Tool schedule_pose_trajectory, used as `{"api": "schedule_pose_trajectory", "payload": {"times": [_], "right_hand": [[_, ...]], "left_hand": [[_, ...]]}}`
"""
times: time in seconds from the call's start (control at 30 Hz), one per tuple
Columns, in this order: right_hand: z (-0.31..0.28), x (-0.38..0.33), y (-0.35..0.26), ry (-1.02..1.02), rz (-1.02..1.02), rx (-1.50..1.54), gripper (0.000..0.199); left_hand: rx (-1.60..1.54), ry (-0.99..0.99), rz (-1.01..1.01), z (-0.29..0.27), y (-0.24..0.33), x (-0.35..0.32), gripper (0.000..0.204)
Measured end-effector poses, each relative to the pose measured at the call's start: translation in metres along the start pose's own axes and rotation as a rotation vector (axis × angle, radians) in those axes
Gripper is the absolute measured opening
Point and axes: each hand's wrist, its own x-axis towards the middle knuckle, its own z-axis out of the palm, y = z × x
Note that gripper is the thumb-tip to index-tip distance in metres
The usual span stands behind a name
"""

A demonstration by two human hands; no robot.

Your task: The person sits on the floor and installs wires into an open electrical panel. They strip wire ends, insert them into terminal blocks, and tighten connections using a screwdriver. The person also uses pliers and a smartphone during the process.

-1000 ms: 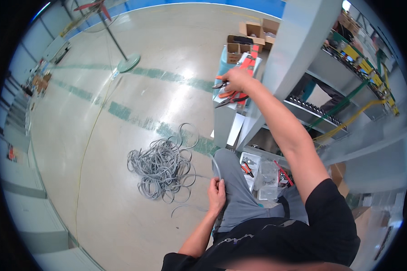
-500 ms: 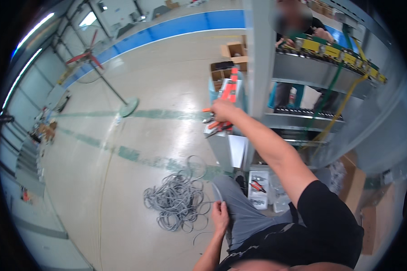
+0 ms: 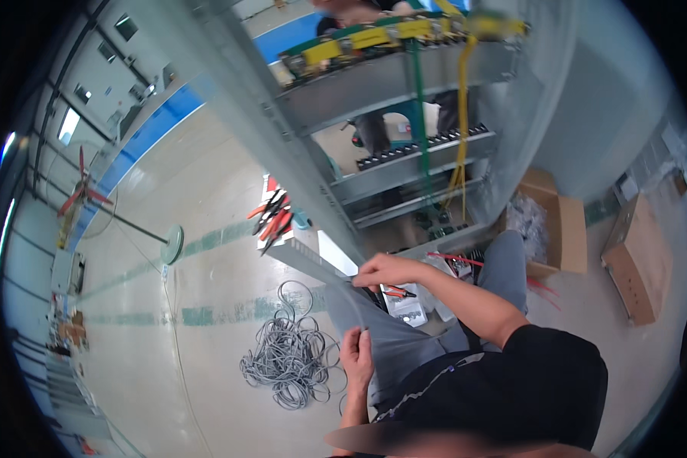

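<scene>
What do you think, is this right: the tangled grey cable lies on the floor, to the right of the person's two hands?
Not quite: the tangled grey cable lies on the floor, but to the left of the left hand and right hand, as the head view shows.

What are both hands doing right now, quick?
Left hand: closed, seemingly pinching the gray cable.
Right hand: fingers bent near the knee; can't tell whether it holds anything.
</scene>
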Motion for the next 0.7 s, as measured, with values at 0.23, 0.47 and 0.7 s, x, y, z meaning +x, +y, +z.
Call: {"api": "schedule_pose_trajectory", "payload": {"times": [0.23,0.47,0.7], "right_hand": [[-0.05,-0.134,0.122,0.111,-0.115,0.986,0.024],[-0.087,-0.2,0.179,0.483,-0.174,1.141,0.017],[-0.095,-0.224,0.19,0.843,-0.392,1.206,0.016]], "left_hand": [[0.466,-0.503,-0.074,0.094,0.027,0.024,0.021],[0.627,-0.616,-0.017,0.16,0.053,0.045,0.025],[0.82,-0.746,0.257,0.212,0.11,0.062,0.025]]}}
